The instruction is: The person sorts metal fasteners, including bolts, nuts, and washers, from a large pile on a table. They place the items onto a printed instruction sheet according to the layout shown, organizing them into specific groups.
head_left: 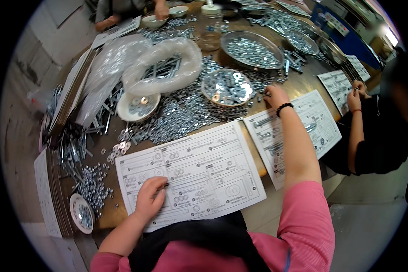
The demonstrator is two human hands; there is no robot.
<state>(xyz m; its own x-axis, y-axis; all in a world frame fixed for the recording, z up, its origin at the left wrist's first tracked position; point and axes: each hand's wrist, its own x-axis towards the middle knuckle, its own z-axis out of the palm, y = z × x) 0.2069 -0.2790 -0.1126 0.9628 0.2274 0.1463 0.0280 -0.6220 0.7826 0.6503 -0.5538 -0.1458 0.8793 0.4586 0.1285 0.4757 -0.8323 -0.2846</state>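
Note:
My left hand (150, 198) rests over a printed sheet of hardware drawings (231, 156), its fingers closed around something small and dark that I cannot make out. My right hand (277, 96), with a dark bead bracelet at the wrist, reaches to loose nuts (259, 96) on the table. Its fingers are bent together, and what they pinch is hidden. Left of it stands a bowl of washers (208, 99), beside a wide heap of small metal nuts (179, 111). Under my right forearm lies a second printed sheet (324, 111), apparently with metal parts pictured on it.
A clear plastic bag (186, 50) lies over long bolts. Nearby are a white bowl of washers (122, 113), a large metal basin (224, 43) and a small bowl (75, 213) at the left edge. One co-worker's hands (356, 97) are at right, another's hand (161, 10) at the far side.

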